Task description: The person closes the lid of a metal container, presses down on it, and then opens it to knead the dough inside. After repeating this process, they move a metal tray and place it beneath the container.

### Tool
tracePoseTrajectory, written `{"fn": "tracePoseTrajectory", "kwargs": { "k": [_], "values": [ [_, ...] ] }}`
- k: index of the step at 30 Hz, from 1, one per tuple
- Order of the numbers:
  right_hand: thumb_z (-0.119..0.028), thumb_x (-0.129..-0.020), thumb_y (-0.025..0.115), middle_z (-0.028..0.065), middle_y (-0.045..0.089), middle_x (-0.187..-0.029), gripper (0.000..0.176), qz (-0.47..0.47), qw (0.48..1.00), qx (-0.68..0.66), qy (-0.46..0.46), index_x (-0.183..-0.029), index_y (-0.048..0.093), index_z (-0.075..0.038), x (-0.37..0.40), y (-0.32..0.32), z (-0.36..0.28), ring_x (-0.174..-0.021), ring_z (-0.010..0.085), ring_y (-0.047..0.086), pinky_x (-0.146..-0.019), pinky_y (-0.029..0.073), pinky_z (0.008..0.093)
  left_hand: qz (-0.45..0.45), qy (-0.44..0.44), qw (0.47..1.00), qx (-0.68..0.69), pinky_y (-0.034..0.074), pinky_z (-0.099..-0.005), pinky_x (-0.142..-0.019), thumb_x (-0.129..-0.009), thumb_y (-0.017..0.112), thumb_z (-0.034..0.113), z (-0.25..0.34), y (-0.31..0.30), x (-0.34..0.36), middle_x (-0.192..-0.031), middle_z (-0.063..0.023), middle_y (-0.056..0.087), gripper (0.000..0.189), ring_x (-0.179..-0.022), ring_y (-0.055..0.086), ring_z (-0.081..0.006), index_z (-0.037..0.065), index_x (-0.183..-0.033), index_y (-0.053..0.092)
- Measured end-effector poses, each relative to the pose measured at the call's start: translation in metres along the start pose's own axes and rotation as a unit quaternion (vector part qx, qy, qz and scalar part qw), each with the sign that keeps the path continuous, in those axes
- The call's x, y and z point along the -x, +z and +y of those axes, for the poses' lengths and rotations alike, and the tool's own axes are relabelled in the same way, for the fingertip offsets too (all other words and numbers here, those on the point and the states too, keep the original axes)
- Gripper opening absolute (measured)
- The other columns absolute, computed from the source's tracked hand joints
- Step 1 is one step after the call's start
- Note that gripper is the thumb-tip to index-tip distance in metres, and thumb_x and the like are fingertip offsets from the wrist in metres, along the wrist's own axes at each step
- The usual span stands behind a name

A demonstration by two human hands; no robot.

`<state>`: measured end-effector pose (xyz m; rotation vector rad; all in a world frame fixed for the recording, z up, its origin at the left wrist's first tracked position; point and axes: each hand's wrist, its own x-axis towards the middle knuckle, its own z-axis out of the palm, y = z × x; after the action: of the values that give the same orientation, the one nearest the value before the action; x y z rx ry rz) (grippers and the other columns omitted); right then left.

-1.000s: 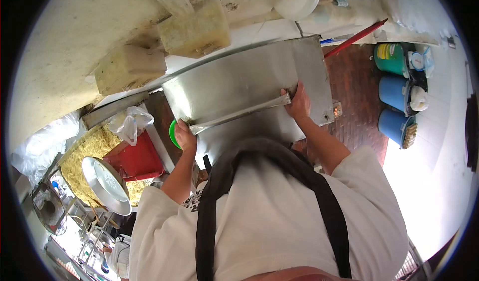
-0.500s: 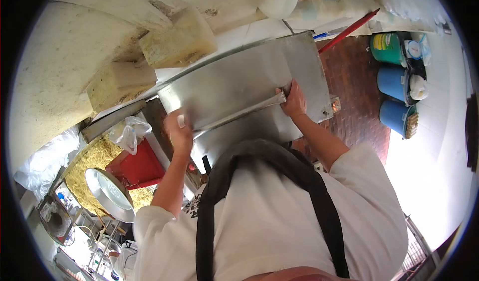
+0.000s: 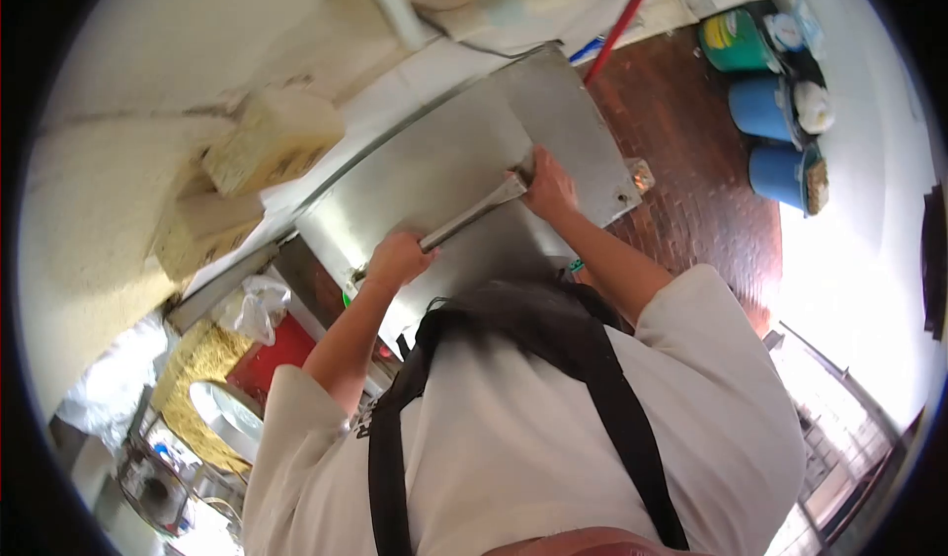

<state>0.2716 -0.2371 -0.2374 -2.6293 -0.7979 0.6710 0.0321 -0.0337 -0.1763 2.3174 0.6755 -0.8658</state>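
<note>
A long, narrow metal bar (image 3: 469, 217) slants across the grey steel table (image 3: 395, 186), roughly in line with the table's back edge. My left hand (image 3: 397, 258) is closed round its left part, and the palm hides that end. At the other end my right hand (image 3: 551, 186) grips the bar, fingers curled over its tip and thumb side toward the far edge. Both hands are low over the steel surface, in front of my dark apron (image 3: 513, 309).
Pale blocks (image 3: 276, 141) stand along the wall behind the table. To the left are a red container (image 3: 272, 358), yellow shredded material (image 3: 197, 363) and a metal bowl (image 3: 225, 418). A red pole (image 3: 622, 23) leans at the back. Blue buckets (image 3: 762, 110) and a green one (image 3: 733, 40) line the right wall.
My left hand has moved right along the bar, closer to my right hand, and less of the bar shows between them. The whole view has turned and shifted.
</note>
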Motion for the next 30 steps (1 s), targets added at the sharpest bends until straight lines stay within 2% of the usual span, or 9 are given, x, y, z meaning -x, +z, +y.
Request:
{"fn": "tracePoseTrajectory", "kwargs": {
  "k": [8, 11, 13, 15, 16, 18, 21, 27, 30],
  "values": [
    [-0.057, -0.087, 0.069, 0.0209, 0.051, -0.139, 0.09, -0.035, 0.999, -0.008, 0.019, -0.15, 0.031, -0.007, -0.001, -0.004, -0.001, -0.126, 0.0395, 0.053, -0.104, 0.045, 0.0484, 0.014, -0.022, 1.0, -0.003, 0.054, -0.0478, -0.088, -0.089, 0.067, 0.045, 0.003, 0.002, -0.001, -0.097, -0.0167, 0.073, 0.038, -0.098, 0.067, -0.037, 0.008, -0.096, 0.075],
    [-0.039, -0.086, 0.076, 0.0223, 0.05, -0.141, 0.081, -0.048, 0.993, -0.07, -0.08, -0.147, 0.038, -0.002, -0.007, -0.006, 0.023, -0.132, 0.0391, 0.048, -0.109, 0.043, 0.0465, 0.015, -0.025, 1.0, 0.0, 0.054, -0.0481, -0.088, -0.088, 0.068, 0.042, 0.0, 0.005, -0.003, -0.096, -0.0171, 0.073, 0.034, -0.099, 0.067, -0.0376, 0.009, -0.095, 0.076],
    [-0.031, -0.081, 0.08, 0.0227, 0.052, -0.142, 0.075, -0.148, 0.973, -0.106, -0.14, -0.142, 0.049, -0.002, -0.014, -0.042, 0.078, -0.135, 0.0392, 0.046, -0.112, 0.04, 0.0439, 0.011, -0.034, 0.999, 0.013, 0.054, -0.0483, -0.089, -0.087, 0.068, 0.039, 0.001, 0.004, -0.003, -0.095, -0.0175, 0.073, 0.031, -0.099, 0.066, -0.0381, 0.01, -0.094, 0.076],
    [-0.033, -0.087, 0.071, 0.0204, 0.061, -0.13, 0.052, 0.019, 0.996, -0.052, 0.075, -0.128, 0.061, -0.003, -0.024, -0.064, 0.147, -0.126, 0.0409, 0.054, -0.103, 0.046, 0.0475, 0.02, -0.026, 0.999, 0.015, 0.054, -0.0485, -0.088, -0.087, 0.067, 0.037, 0.0, 0.004, -0.002, -0.094, -0.0178, 0.073, 0.029, -0.099, 0.066, -0.0386, 0.01, -0.093, 0.076],
    [-0.03, -0.09, 0.066, 0.0191, 0.063, -0.124, 0.039, 0.123, 0.987, 0.009, 0.103, -0.119, 0.061, -0.005, -0.021, -0.081, 0.172, -0.119, 0.0414, 0.058, -0.097, 0.049, 0.0508, 0.026, -0.023, 0.999, 0.016, 0.054, -0.0487, -0.088, -0.086, 0.067, 0.035, 0.0, 0.005, -0.002, -0.094, -0.0179, 0.072, 0.028, -0.098, 0.066, -0.0389, 0.01, -0.093, 0.076],
    [-0.028, -0.093, 0.064, 0.0232, 0.061, -0.127, 0.04, 0.082, 0.945, 0.166, 0.269, -0.127, 0.059, -0.007, -0.006, -0.083, 0.195, -0.119, 0.0421, 0.058, -0.099, 0.048, 0.0506, 0.027, -0.018, 0.999, 0.022, 0.054, -0.0487, -0.088, -0.086, 0.067, 0.035, -0.005, 0.009, -0.004, -0.093, -0.018, 0.072, 0.027, -0.098, 0.066, -0.039, 0.01, -0.092, 0.075],
    [-0.025, -0.094, 0.063, 0.0221, 0.062, -0.12, 0.038, 0.027, 0.962, 0.166, 0.217, -0.128, 0.055, -0.01, 0.004, -0.065, 0.22, -0.116, 0.0414, 0.058, -0.096, 0.049, 0.0498, 0.033, -0.013, 0.999, 0.015, 0.054, -0.0486, -0.087, -0.085, 0.067, 0.034, -0.007, 0.011, -0.006, -0.093, -0.018, 0.072, 0.027, -0.098, 0.066, -0.0389, 0.009, -0.09, 0.075],
    [-0.017, -0.092, 0.063, 0.015, 0.059, -0.111, 0.03, 0.058, 0.963, 0.264, -0.017, -0.121, 0.057, -0.012, 0.012, -0.065, 0.253, -0.11, 0.0359, 0.058, -0.089, 0.051, 0.0475, 0.038, 0.004, 0.999, -0.01, 0.054, -0.0485, -0.087, -0.086, 0.067, 0.036, -0.006, 0.012, -0.007, -0.093, -0.0179, 0.072, 0.029, -0.095, 0.067, -0.0384, 0.008, -0.091, 0.074],
    [-0.017, -0.091, 0.063, 0.0143, 0.057, -0.111, 0.034, 0.025, 0.966, 0.255, -0.045, -0.124, 0.057, -0.013, 0.012, -0.077, 0.255, -0.109, 0.0337, 0.057, -0.09, 0.051, 0.0463, 0.025, -0.003, 0.999, -0.022, 0.054, -0.0483, -0.087, -0.087, 0.066, 0.038, -0.005, 0.012, -0.005, -0.093, -0.0176, 0.072, 0.031, -0.095, 0.068, -0.0377, 0.008, -0.093, 0.074]
  ]
}}
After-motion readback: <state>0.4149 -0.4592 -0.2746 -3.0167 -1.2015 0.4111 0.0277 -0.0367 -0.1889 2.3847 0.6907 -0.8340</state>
